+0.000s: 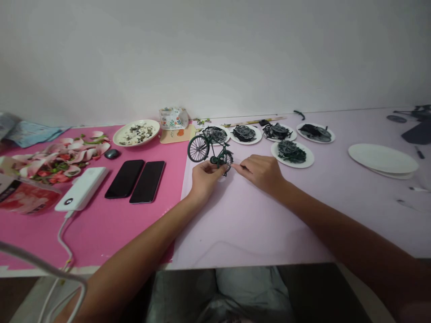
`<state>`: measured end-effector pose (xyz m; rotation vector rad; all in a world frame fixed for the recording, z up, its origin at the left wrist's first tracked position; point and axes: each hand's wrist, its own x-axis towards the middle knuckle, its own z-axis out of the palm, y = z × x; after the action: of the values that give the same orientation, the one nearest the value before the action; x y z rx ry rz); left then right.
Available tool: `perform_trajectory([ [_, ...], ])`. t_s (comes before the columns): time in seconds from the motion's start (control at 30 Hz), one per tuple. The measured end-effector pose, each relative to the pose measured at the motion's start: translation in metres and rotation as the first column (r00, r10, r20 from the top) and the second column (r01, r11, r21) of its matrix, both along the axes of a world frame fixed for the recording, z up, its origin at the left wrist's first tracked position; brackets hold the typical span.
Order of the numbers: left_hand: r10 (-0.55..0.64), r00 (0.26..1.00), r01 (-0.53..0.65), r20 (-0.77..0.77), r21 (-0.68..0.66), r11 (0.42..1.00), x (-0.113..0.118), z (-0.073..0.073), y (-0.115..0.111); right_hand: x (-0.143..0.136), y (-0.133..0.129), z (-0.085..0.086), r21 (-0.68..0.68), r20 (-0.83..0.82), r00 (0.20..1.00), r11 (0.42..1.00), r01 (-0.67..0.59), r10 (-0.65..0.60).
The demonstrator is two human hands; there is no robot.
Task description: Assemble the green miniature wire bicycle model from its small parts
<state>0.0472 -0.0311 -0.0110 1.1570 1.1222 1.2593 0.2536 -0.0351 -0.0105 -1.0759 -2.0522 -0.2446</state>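
Note:
A small dark green model bicycle [198, 148] is held upright a little above the table, its larger-looking wheel to the left. My left hand [206, 178] grips it low down near the right-hand wheel, thumb and fingers pinched on the frame. My right hand [261, 171] is just right of that wheel, its fingers curled and pressed together with the index fingertip by the wheel's edge; what it holds, if anything, is too small to name. Behind the hands, a white plate [310, 160] bears dark green and grey bicycle parts.
More plates of parts [247, 134] line the back. Empty white plates [382, 158] lie right. On the pink left side are two phones [148, 181], a white power bank [81, 189] with a cable, petals [72, 157] and a bowl [136, 133].

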Motion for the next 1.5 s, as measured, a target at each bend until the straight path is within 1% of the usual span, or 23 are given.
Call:
perform_trajectory([
  [0.13, 0.008, 1.000, -0.008, 0.004, 0.000, 1.000, 0.001, -0.001, 0.001, -0.005, -0.003, 0.002, -0.002, 0.072, 0.997, 0.999, 0.040, -0.039],
  [0.27, 0.035, 0.999, -0.035, -0.010, 0.003, 0.999, 0.000, -0.001, 0.003, -0.011, -0.011, 0.004, -0.071, 0.079, 0.996, 0.996, 0.052, -0.047],
  [0.4, 0.050, 0.999, -0.049, -0.019, 0.012, 0.999, -0.002, -0.001, 0.005, -0.010, -0.013, 0.003, -0.136, 0.073, 0.997, 0.990, 0.032, -0.023],
  [0.57, 0.054, 0.998, -0.054, -0.029, 0.003, 0.999, -0.003, -0.001, 0.006, -0.005, -0.008, 0.000, -0.169, 0.083, 0.996, 0.985, -0.013, 0.028],
  [0.63, 0.054, 0.998, -0.055, -0.030, -0.009, 0.998, -0.003, -0.001, 0.006, -0.003, -0.007, 0.000, -0.186, 0.102, 0.994, 0.983, -0.012, 0.032],
  [0.73, 0.064, 0.997, -0.065, -0.032, -0.016, 0.998, -0.002, 0.000, 0.006, -0.002, -0.006, 0.001, -0.198, 0.138, 0.990, 0.980, 0.022, 0.006],
  [0.87, 0.048, 0.998, -0.048, -0.028, -0.015, 0.999, -0.002, 0.002, 0.005, -0.004, -0.006, 0.001, -0.209, 0.197, 0.978, 0.972, 0.107, -0.065],
  [1.0, 0.030, 0.999, -0.031, -0.025, -0.018, 0.999, -0.001, 0.002, 0.004, -0.007, -0.007, 0.002, -0.237, 0.255, 0.957, 0.950, 0.202, -0.139],
  [1.13, 0.037, 0.999, -0.038, -0.031, -0.016, 0.999, -0.001, 0.001, 0.004, -0.009, -0.010, 0.006, -0.283, 0.262, 0.950, 0.927, 0.245, -0.171],
  [1.2, 0.043, 0.999, -0.044, -0.031, -0.012, 0.999, -0.001, 0.001, 0.005, -0.010, -0.013, 0.009, -0.319, 0.202, 0.968, 0.924, 0.211, -0.152],
  [1.33, 0.044, 0.999, -0.044, -0.025, 0.001, 0.999, -0.001, 0.001, 0.005, -0.010, -0.018, 0.011, -0.386, 0.001, 0.999, 0.921, 0.045, -0.048],
  [1.4, 0.047, 0.999, -0.047, -0.024, 0.000, 0.999, -0.001, 0.000, 0.006, -0.009, -0.017, 0.011, -0.407, -0.027, 0.999, 0.913, 0.011, -0.024],
  [1.5, 0.052, 0.998, -0.052, -0.025, -0.002, 0.999, -0.001, -0.001, 0.007, -0.007, -0.014, 0.010, -0.421, 0.000, 1.000, 0.907, 0.013, -0.014],
])
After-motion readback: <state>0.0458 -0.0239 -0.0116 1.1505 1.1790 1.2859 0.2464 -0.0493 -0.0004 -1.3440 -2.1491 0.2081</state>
